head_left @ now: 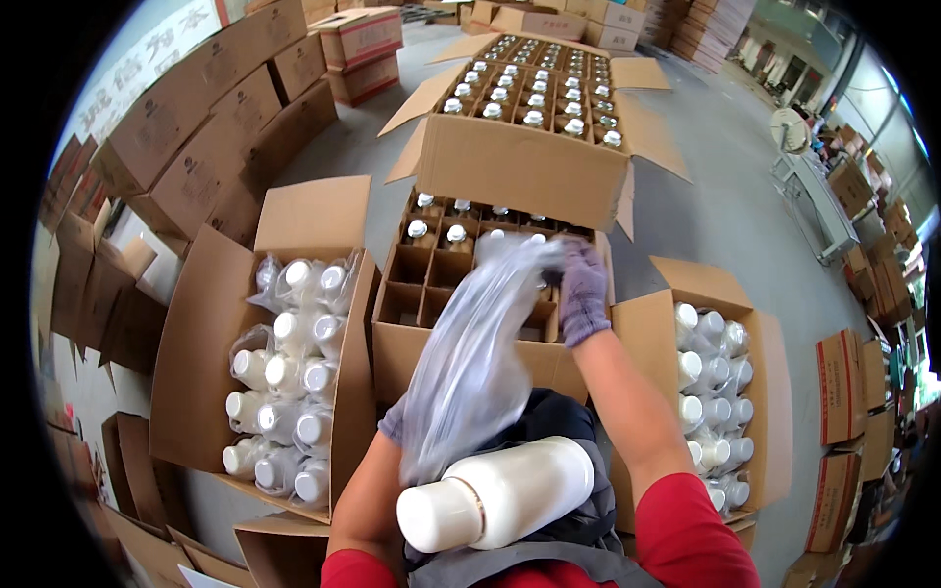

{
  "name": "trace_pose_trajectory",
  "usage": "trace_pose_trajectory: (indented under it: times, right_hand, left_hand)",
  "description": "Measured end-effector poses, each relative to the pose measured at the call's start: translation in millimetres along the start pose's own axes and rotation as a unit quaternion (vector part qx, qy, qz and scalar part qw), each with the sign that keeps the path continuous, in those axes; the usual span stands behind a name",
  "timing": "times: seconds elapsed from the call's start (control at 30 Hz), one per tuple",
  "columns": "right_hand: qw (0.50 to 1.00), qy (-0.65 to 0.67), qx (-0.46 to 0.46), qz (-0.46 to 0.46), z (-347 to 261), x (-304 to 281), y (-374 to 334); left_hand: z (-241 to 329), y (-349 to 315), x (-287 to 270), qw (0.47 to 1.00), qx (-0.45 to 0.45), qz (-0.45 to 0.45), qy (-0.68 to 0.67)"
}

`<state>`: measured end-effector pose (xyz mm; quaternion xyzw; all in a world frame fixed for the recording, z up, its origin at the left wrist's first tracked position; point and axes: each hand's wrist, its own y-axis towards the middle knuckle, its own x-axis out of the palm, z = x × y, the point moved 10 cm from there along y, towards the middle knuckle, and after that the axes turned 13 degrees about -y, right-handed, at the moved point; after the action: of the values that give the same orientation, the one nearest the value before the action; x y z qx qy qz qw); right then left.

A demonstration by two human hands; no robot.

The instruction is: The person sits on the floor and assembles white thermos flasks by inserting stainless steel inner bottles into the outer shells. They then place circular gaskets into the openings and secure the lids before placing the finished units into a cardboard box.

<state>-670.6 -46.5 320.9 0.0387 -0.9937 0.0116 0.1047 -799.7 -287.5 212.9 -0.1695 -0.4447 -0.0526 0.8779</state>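
A clear plastic bag, blurred by motion, stretches between my two gloved hands. My right hand is closed on its upper end, above the divided carton in front of me. At the bag's lower left side is my left hand, closed on the film, with most of its fingers hidden. Across my lap lies a white bottle, its wide white cap pointing left. Several silver-capped bottles stand in the carton's far compartments; some near compartments hold none. The bag covers part of the carton.
To the left stands an open carton of bagged white-capped bottles; a similar carton is at right. Beyond the divided carton, a larger open box holds many capped bottles. Stacked cartons line the left side; a metal-framed stand is far right.
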Motion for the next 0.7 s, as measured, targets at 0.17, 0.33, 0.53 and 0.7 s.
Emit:
trace_pose_trajectory:
  times: [0.17,0.33,0.53,0.7]
  right_hand:
    - [0.864,-0.485,-0.032,0.13,137.8,-115.1,53.5]
    - [0.724,-0.681,0.065,-0.091,205.3,-166.1,74.5]
    - [0.668,-0.649,-0.068,-0.357,5.0,-12.4,-25.5]
    - [0.614,-0.411,-0.279,-0.614,-48.9,125.5,-248.5]
  left_hand:
    - [25.3,-62.1,56.3,0.998,0.051,-0.035,-0.004]
    - [6.0,-185.0,-8.6,0.982,0.173,0.06,0.052]
    - [2.7,-213.5,53.3,0.917,0.228,0.3,0.131]
    - [54.4,-166.5,93.0,0.782,0.386,0.411,0.264]
